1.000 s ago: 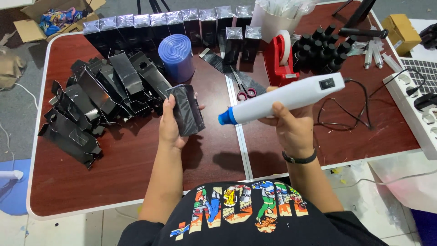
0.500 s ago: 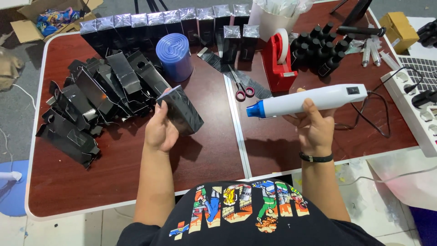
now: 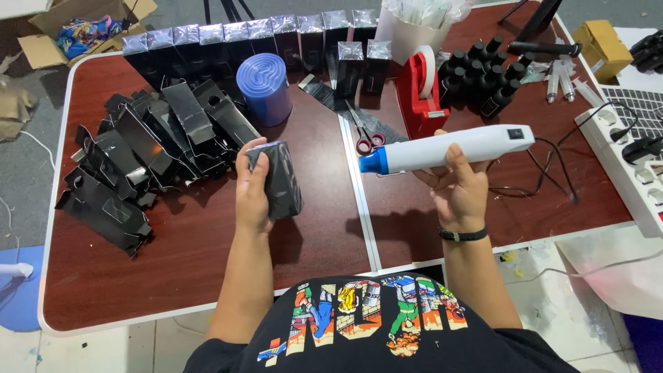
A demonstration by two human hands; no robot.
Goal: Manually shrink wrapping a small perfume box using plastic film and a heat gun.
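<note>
The left hand [image 3: 252, 197] gripped a small black box wrapped in glossy film [image 3: 280, 178] above the reddish-brown table [image 3: 207, 262], while the right hand [image 3: 456, 190] grasped a white, blue-tipped heat gun [image 3: 445, 148] levelled toward it. The shrinking step looked underway; the next move probably called for bringing nozzle and box closer together.

You are holding a box [image 3: 280, 179] left of the heat gun [image 3: 449, 148]; scissors [image 3: 364, 135] are lying behind, between them, on the table [image 3: 207, 255].

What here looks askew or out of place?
Nothing is damaged or spilled. The flat black cartons lie in a loose, overlapping heap, unlike the upright wrapped boxes lined along the table's far edge.
</note>
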